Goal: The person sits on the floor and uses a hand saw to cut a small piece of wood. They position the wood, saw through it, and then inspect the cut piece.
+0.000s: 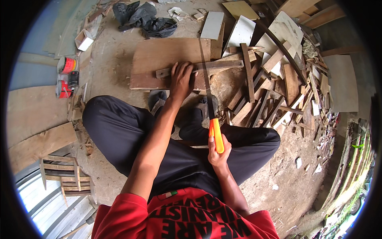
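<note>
My right hand (219, 153) is closed around the orange-yellow handle of a handsaw (208, 93). The saw's long, dark blade points away from me and crosses a narrow wooden strip (223, 65), just right of my left hand. With fingers bent over the strip, my left hand (183, 79) holds it down on a low wooden board (153, 55). The strip lies nearly crosswise, and its right end sticks out past the board's right edge. My left palm hides part of the strip.
Wood offcuts (292, 83) are heaped on the right. Black plastic bags (139, 16) lie beyond the board. Several cans (67, 65) stand at the left, near a small white box (84, 40). A slatted wooden piece (63, 169) is at lower left. My bent legs flank the work.
</note>
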`<state>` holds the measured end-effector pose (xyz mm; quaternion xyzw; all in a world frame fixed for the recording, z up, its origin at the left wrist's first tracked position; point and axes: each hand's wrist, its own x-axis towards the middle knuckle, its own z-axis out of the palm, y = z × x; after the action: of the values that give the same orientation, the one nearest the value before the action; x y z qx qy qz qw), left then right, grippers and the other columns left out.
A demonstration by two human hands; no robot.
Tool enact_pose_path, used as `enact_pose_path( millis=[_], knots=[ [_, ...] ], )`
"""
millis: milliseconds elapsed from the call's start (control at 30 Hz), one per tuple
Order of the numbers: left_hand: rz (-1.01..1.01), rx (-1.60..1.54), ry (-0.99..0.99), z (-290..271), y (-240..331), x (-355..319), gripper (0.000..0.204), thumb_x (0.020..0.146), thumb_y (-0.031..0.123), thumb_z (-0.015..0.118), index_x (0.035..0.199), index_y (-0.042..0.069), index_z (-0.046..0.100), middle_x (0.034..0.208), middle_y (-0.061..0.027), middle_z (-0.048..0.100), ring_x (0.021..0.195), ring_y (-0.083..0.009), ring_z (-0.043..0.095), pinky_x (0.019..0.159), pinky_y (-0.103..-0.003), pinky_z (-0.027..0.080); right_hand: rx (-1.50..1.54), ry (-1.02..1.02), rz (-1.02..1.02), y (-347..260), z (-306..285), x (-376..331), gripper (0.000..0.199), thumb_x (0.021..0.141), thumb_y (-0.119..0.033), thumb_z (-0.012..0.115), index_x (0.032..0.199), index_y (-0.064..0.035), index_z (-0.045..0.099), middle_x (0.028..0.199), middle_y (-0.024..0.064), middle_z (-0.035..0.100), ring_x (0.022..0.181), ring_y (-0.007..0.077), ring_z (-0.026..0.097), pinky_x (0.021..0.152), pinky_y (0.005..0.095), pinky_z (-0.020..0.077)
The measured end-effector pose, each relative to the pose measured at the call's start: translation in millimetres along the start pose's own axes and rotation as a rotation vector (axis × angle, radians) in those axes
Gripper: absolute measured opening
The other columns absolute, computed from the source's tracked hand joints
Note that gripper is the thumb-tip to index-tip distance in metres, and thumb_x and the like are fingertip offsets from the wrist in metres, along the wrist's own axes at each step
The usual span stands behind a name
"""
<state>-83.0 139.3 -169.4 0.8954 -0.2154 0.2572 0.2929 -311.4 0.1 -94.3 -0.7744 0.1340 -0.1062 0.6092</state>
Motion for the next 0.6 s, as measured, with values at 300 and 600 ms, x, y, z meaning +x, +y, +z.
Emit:
enact_pose_path(
  millis=[300, 600],
  knots=[
    [-0.062, 0.092, -0.078, 3, 4, -4, 0.036, 0.078, 0.004, 0.065, 0.113, 0.01, 0.063, 0.118, -0.013, 0.054, 0.112, -0.0323, 0.052, 0.106, -0.048, 0.032, -0.011, -0.036, 0.037, 0, 1, -5, 0.035, 0.088, -0.011, 0.07, 0.067, -0.0054, 0.042, 0.051, 0.0038, 0.041, 0.042, 0.0097, 0.041, 0.041, 0.0279, 0.0335],
    [-0.076, 0.111, -0.081, 7, 4, -4, 0.034, 0.078, 0.006, 0.065, 0.112, 0.01, 0.063, 0.118, -0.0154, 0.053, 0.112, -0.036, 0.051, 0.105, -0.049, 0.033, -0.082, -0.072, -0.004, -7, -3, -1, 0.029, 0.087, -0.01, 0.069, 0.07, -0.0037, 0.046, 0.052, 0.0045, 0.044, 0.04, 0.0146, 0.045, 0.041, 0.0291, 0.0347]
  ],
)
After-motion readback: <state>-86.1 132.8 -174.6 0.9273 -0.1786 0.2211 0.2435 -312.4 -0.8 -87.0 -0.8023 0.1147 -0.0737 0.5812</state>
